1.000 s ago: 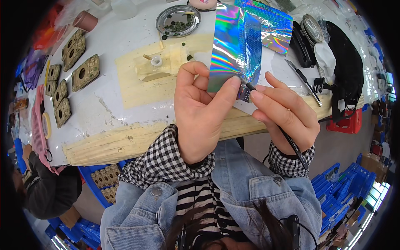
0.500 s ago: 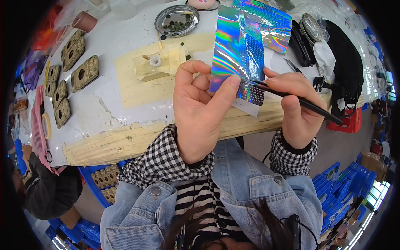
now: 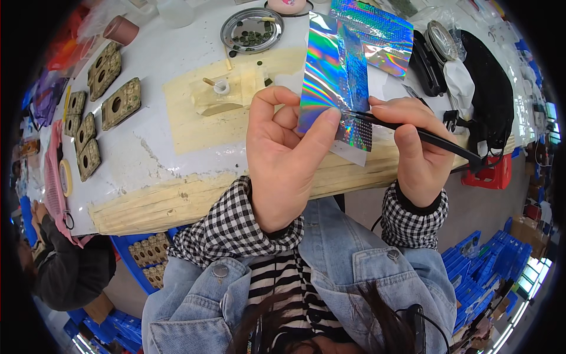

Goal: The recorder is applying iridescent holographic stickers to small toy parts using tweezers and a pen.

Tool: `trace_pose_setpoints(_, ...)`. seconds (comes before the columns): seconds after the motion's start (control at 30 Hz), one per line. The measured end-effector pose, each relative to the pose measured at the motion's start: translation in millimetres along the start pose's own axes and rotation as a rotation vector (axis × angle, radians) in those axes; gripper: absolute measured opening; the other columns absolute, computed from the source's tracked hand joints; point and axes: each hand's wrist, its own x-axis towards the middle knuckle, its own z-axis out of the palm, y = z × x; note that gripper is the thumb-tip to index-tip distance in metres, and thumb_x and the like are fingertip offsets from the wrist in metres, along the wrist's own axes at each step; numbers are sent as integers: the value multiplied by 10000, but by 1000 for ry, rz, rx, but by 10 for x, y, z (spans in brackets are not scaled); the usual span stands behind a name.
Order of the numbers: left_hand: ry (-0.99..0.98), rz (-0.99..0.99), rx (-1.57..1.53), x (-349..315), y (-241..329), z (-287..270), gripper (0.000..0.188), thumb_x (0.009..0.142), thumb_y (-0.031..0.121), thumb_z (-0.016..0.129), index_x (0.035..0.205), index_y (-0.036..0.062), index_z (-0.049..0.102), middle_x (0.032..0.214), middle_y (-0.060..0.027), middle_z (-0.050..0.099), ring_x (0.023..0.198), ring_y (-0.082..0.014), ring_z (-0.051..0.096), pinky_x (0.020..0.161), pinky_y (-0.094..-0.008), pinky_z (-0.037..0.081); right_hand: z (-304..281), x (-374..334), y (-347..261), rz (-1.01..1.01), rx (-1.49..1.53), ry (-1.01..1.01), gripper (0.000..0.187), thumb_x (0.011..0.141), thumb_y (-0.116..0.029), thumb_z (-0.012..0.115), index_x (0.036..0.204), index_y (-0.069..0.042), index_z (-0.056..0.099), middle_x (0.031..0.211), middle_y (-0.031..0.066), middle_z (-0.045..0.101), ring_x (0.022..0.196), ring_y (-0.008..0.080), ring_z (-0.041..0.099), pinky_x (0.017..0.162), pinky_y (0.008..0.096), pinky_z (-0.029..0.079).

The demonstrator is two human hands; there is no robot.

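My left hand (image 3: 286,156) pinches a shiny holographic sheet (image 3: 324,71) between thumb and fingers, holding it tilted above the table's front edge. Small dots in rows cover the sheet's lower right part. In my right hand (image 3: 421,150) is a pair of black tweezers (image 3: 433,137), closed on by thumb and fingers. The tweezers' tips touch or nearly touch the sheet beside my left thumb; whether they grip a dot is too small to tell. A second holographic sheet (image 3: 386,38) lies on the table behind the first.
A round metal tray (image 3: 277,39) with dark green pieces stands at the back. Near it, a small white cup (image 3: 221,88) sits on a taped block. Several camouflage-patterned pieces (image 3: 121,104) lie at left. A black case (image 3: 427,65) rests at right. Another person's sleeve (image 3: 76,268) shows at far left.
My right hand has shifted slightly left, bringing the tweezers' tips closer to my left thumb. The sheet stays in my left hand, nearly unmoved.
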Motion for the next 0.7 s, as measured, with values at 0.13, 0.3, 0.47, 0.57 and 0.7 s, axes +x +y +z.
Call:
trace_pose_setpoints(0.13, -9, 10, -11, 3, -5, 2, 336, 885, -47, 601, 1102, 49, 364, 1079, -144, 638, 931, -131, 628, 778, -234, 521, -3, -5, 6, -1, 1, 0, 180, 878, -117, 657, 974, 29, 702, 961, 134, 688, 943, 218, 629, 897, 327, 465)
trace_pose_setpoints(0.3, -9, 10, -26, 0, -4, 4, 334, 885, -55, 595, 1102, 50, 363, 1089, -145, 633, 943, -135, 627, 786, -235, 521, -1, -9, 6, 4, 2, 6, 176, 874, -109, 657, 971, 30, 702, 957, 137, 690, 945, 223, 631, 894, 333, 471)
trace_pose_setpoints(0.47, -11, 9, -15, -1, 2, 3, 334, 884, -60, 592, 1102, 49, 363, 1090, -144, 631, 950, -136, 625, 790, -238, 521, -2, 1, 1, -31, -25, 2, 178, 868, -106, 657, 969, 33, 702, 951, 136, 697, 936, 228, 634, 904, 345, 477)
trace_pose_setpoints(0.57, -12, 13, -14, 0, -3, 3, 335, 884, -61, 591, 1103, 48, 363, 1092, -144, 630, 949, -135, 624, 792, -237, 520, -1, -2, 4, -25, -28, 3, 177, 864, -106, 658, 966, 32, 702, 947, 132, 700, 933, 229, 636, 909, 351, 479)
trace_pose_setpoints(0.7, -14, 22, -20, 0, -13, -6, 336, 884, -57, 593, 1104, 48, 362, 1089, -144, 631, 946, -134, 623, 791, -234, 518, -5, 4, 7, -23, -22, -14, 171, 864, -102, 657, 963, 29, 703, 944, 128, 701, 931, 226, 635, 911, 349, 477)
